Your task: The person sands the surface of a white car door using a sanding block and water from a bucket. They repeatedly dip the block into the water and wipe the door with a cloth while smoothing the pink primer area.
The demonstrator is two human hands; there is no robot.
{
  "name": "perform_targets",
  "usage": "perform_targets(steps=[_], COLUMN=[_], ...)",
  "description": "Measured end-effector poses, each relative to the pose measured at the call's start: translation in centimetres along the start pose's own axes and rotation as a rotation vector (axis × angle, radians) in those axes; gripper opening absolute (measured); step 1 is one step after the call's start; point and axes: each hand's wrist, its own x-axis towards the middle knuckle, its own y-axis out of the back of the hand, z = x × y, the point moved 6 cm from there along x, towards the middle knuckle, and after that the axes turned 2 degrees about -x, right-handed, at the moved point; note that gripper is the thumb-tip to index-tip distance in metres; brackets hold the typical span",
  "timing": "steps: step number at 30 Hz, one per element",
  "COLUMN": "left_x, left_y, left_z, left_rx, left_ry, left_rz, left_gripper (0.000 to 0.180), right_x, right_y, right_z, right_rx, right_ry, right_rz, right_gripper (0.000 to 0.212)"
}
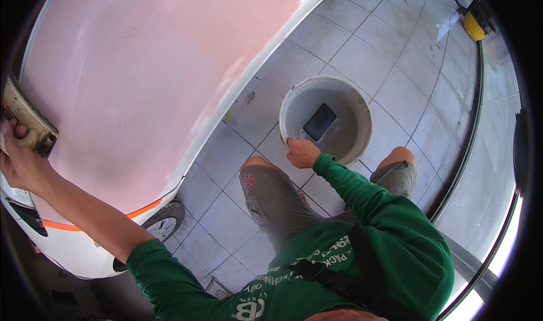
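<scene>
At the far left, my left hand (22, 160) is closed around a long, dirty beige sanding block (29, 110) with a dark end. The block lies against a car's broad pink, primer-like panel (136, 78). My right hand (304, 153) grips the near-left rim of a round whitish bucket (366, 109) standing on the floor between the car and me. Inside the bucket is greyish liquid, with a dark rectangular pad (320, 122) in it. The far end of the sanding block runs out of sight at the picture's edge.
The car has a white edge, an orange stripe (144, 208) and a wheel (165, 222) near my left forearm. Pale tiles (317, 35) cover the floor. A glass wall (491, 151) with a dark bottom frame borders the right. A yellow container (474, 27) stands far right.
</scene>
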Motion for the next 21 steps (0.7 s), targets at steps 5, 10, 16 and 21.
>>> perform_targets(steps=[5,10,16,21], left_x=[-24.2,-51.1,-66.4,-70.5], left_y=[-12.9,-26.8,-31.8,-34.4], left_z=[10.3,9.6,7.9,6.9], left_rx=[-0.399,-0.603,-0.24,0.163], left_ry=[0.586,1.257,1.448,0.893], left_rz=[-0.779,-1.436,-1.705,-1.714], left_gripper=[0.05,0.043,0.039,0.041], right_x=[-6.7,-13.9,-10.5,-7.2], right_y=[8.6,16.5,10.4,13.5], right_z=[-0.5,10.1,13.9,15.1], right_rx=[0.39,0.166,0.321,0.302], right_ry=[0.133,-0.244,-0.424,-0.415], right_rz=[0.173,0.823,0.951,0.914], right_gripper=[0.049,0.061,0.074,0.053])
